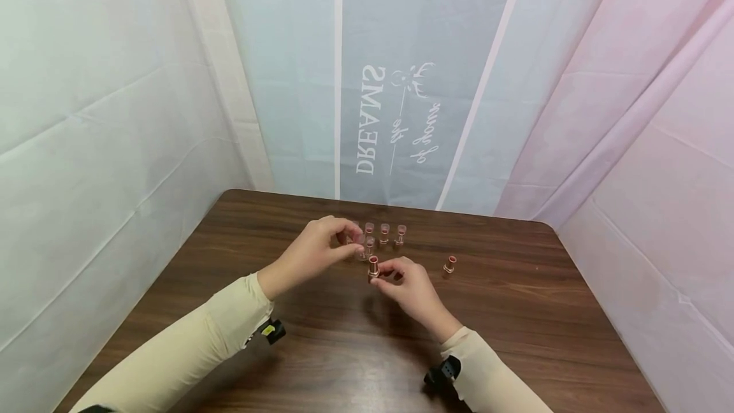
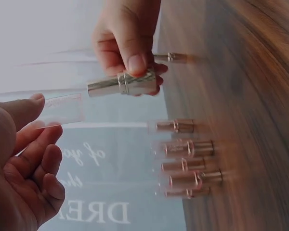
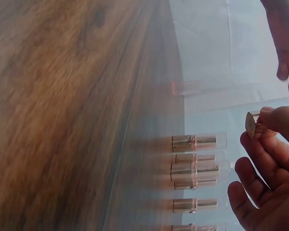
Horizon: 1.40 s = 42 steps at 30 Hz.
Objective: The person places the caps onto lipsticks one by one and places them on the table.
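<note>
My left hand [image 1: 312, 250] pinches a clear cap [image 2: 65, 109] between thumb and fingers. My right hand [image 1: 410, 285] holds an uncapped lipstick tube [image 1: 374, 266], metallic rose-gold with a reddish top in the head view. In the left wrist view the tube [image 2: 106, 87] lies across the picture, its bare end a short gap from the cap's edge. Just beyond the hands, several lipstick tubes with clear caps [image 1: 385, 232] stand upright in a cluster. To the right of the right hand stands another lipstick tube [image 1: 450, 264], without a cap.
Everything stands on a dark wooden table [image 1: 504, 324]. A printed curtain [image 1: 395, 30] hangs behind its far edge, with pale cloth on both sides. A faint clear piece with a pinkish end [image 3: 185, 88] shows beside the cluster in the right wrist view.
</note>
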Tool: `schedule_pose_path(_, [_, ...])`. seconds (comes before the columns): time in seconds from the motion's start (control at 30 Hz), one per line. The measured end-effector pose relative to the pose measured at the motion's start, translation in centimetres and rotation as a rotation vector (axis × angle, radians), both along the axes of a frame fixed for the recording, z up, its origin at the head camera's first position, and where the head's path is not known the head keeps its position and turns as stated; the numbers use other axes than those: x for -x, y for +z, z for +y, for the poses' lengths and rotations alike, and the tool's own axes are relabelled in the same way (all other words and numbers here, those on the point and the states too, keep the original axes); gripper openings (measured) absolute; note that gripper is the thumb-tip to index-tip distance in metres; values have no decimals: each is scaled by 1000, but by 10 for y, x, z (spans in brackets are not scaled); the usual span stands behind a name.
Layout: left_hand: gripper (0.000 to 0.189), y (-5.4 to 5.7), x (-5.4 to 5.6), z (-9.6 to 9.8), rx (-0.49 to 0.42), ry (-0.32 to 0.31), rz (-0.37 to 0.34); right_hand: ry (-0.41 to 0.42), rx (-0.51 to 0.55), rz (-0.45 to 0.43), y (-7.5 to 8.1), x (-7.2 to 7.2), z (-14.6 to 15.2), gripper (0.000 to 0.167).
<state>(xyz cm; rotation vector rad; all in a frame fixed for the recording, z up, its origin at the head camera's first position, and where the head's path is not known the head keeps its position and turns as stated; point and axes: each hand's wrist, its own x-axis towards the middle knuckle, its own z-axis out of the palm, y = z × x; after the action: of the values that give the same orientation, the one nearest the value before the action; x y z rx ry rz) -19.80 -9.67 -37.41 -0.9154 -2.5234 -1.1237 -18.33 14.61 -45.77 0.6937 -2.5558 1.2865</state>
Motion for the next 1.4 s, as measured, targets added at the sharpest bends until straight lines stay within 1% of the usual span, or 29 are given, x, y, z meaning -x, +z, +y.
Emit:
schedule_pose_path(0.1, [17, 2, 2, 8, 5, -24, 4, 21, 6, 7, 0, -2, -1, 15])
schedule_pose_path(0.2, [16, 1, 2, 13, 10, -43, -6, 38, 5, 11, 1, -4, -2, 15])
schedule_pose_path(0.4, [17, 1, 1, 19, 0, -74, -26, 38, 19, 14, 4, -5, -1, 15])
schedule_pose_path(0.5, [18, 0, 0, 20, 9, -82, -29, 31, 40, 22, 6, -5, -1, 15])
schedule_pose_path(0.63, [16, -2, -1, 20, 31, -74, -29, 33, 67, 28, 9, -5, -1, 16])
schedule_pose_path(0.8, [14, -4, 0, 20, 38, -79, -36, 30, 71, 18, 12, -5, -1, 16])
schedule_pose_path(0.93, [13, -4, 0, 21, 47, -90, -37, 38, 67, 15, 12, -5, -1, 14])
schedule_pose_path(1.13, [14, -3, 0, 20, 52, -107, -43, 63, 57, 42, 13, -4, -1, 12])
schedule_pose_path(1.4, [12, -6, 0, 20, 39, -144, -36, 50, 32, 91, 14, -7, -2, 14])
